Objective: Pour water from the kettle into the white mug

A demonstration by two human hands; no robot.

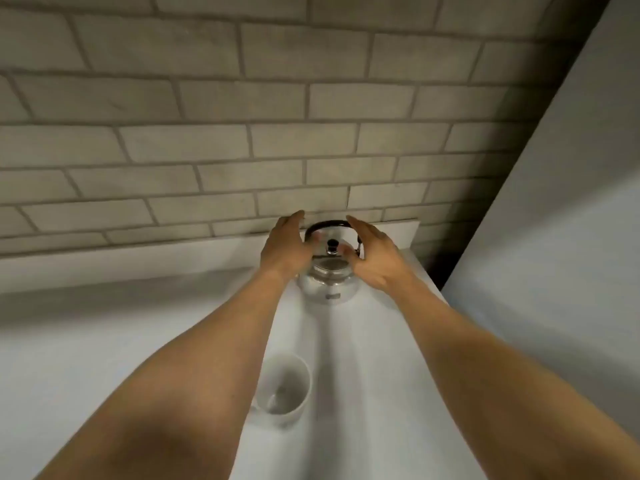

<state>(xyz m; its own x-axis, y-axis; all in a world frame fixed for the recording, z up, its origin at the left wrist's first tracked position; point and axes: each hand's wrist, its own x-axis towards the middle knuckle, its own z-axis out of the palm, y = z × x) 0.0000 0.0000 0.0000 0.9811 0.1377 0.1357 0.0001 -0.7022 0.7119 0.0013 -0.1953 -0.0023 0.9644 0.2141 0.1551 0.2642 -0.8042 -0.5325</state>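
Note:
A shiny steel kettle [329,278] with a black arched handle and a black lid knob stands upright on the white counter [363,358] near the wall. My left hand [284,249] is at its left side and my right hand [375,254] at its right side, both with fingers apart, flanking the handle without gripping it. The white mug [284,389] stands upright closer to me, between my forearms, partly hidden by my left forearm. A little water or a reflection shows at its bottom.
A light brick wall [242,133] rises right behind the kettle. A tall white panel [554,237] closes off the right side, with a dark gap between it and the counter's right edge.

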